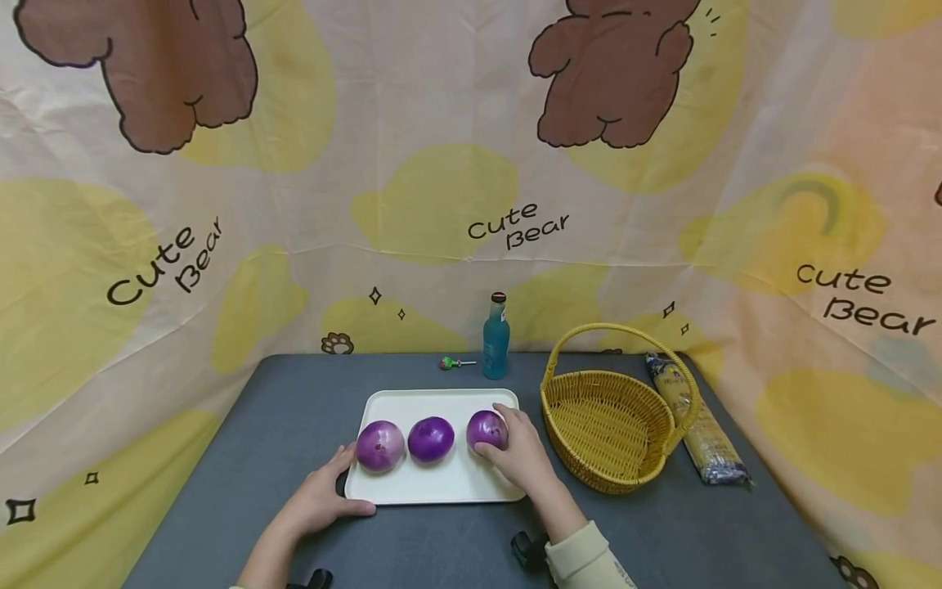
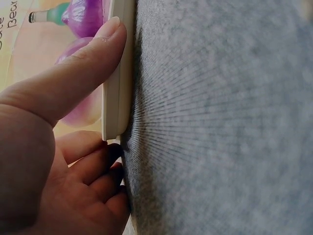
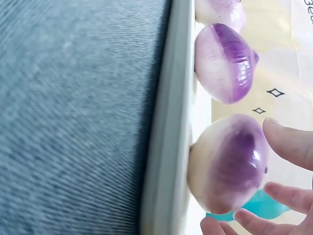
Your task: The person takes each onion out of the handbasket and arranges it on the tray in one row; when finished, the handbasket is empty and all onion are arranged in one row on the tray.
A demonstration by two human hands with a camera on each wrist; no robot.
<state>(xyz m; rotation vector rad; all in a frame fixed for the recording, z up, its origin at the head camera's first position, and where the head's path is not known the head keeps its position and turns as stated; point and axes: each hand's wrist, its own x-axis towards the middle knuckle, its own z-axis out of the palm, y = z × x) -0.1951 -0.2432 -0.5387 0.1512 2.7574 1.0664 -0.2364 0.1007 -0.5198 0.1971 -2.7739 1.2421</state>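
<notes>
Three purple onions lie in a row on a white tray (image 1: 464,488): a left onion (image 1: 379,447), a middle onion (image 1: 431,440) and a right onion (image 1: 486,429). My left hand (image 1: 316,495) holds the tray at its near left corner. In the left wrist view the thumb (image 2: 93,61) lies along the rim, while the other fingers curl by the corner. Around the right onion my right hand (image 1: 521,448) spreads its thumb and fingers. The right wrist view shows its fingers (image 3: 288,198) loosely bent close to that onion (image 3: 230,164); firm contact cannot be made out.
To the right of the tray stands a yellow wicker basket (image 1: 611,384) with a tall handle. Beyond it lies a long clear-and-yellow packet (image 1: 702,429). A blue bottle (image 1: 496,339) and a lollipop (image 1: 450,363) are at the back edge of the grey table (image 1: 434,548).
</notes>
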